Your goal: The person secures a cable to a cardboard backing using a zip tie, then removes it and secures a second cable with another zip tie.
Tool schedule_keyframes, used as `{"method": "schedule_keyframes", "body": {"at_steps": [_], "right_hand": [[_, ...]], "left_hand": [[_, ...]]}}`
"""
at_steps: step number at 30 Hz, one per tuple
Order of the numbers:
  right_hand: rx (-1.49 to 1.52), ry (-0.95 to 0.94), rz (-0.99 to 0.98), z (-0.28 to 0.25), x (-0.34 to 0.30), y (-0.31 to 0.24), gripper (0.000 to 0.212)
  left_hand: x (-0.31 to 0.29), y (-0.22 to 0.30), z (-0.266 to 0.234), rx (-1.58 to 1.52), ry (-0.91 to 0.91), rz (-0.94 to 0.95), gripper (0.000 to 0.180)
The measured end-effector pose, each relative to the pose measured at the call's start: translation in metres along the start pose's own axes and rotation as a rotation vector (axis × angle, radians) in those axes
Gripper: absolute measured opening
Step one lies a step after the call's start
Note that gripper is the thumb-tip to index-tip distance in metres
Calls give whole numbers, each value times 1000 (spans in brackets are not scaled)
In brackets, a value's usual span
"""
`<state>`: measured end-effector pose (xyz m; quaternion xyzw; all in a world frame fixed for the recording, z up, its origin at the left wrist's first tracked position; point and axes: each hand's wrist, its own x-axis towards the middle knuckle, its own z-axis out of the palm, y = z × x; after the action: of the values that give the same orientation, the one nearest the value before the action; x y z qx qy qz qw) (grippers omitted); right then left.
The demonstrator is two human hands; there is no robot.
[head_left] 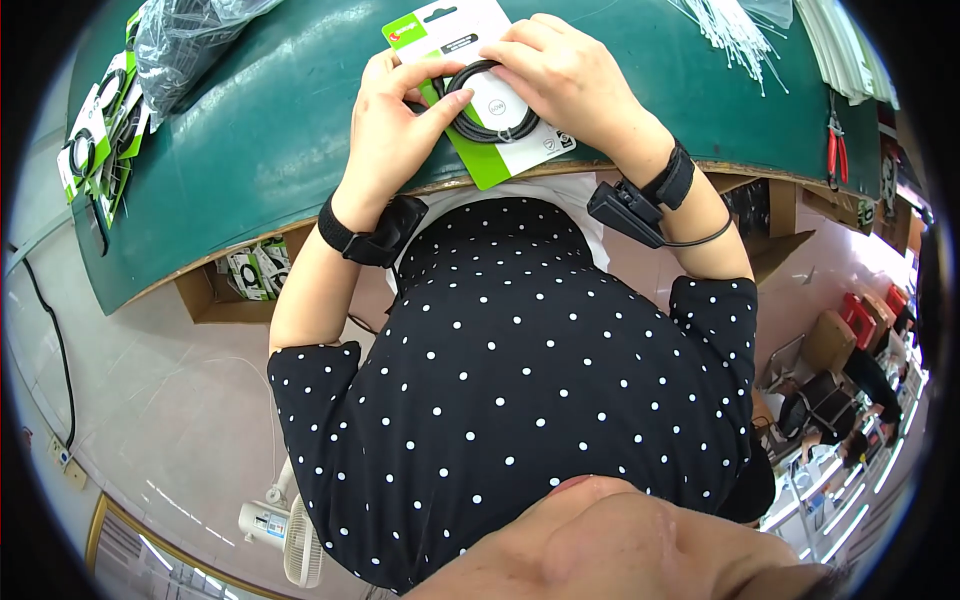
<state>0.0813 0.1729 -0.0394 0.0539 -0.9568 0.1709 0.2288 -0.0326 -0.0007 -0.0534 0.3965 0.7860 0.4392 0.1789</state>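
Note:
A coiled black cable [490,135] lies against a green and white packaging card [484,168] at the near edge of the table. My left hand [398,118] pinches the left side of the coil between thumb and fingers, beside the cable's plug end. On the other side, my right hand [570,82] is closed over the coil's upper right, with its fingertips on the cable and the card under them. A thin, pale tie crosses the lower part of the coil. The fingers partly hide the cable ends.
Carded black cables [92,140] are heaped at the left of the green table [270,110], beside a clear bag [185,55] of dark items. White cable ties [728,40], a stack of pale sheets [835,45] and red-handled cutters [837,150] lie right. An open cardboard box [225,308] sits below.

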Motion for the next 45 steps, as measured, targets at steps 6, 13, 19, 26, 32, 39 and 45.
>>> {"method": "schedule_keyframes", "body": {"at_steps": [6, 13, 19, 26, 32, 39, 45], "right_hand": [[228, 67, -99, -12, -16, 8, 21], [424, -101, -160, -9, -37, 15, 21], [492, -103, -174, -7, -38, 20, 17], [571, -123, -129, -5, -40, 24, 12], [666, -156, -112, -8, -35, 24, 12], [637, -173, -117, -4, -37, 23, 11], [644, -130, -94, -3, -43, 19, 10]], "left_hand": [[-16, 19, -5, 144, 78, -19, 39], [-22, 34, 9, 250, -39, 591, 31], [-19, 24, 28, 277, -7, 558, 22], [-12, 28, 25, 261, -114, 593, 18], [-10, 29, 19, 243, -166, 602, 21], [-15, 24, 19, 244, -158, 602, 20], [-17, 21, 17, 188, -162, 585, 19]]}}
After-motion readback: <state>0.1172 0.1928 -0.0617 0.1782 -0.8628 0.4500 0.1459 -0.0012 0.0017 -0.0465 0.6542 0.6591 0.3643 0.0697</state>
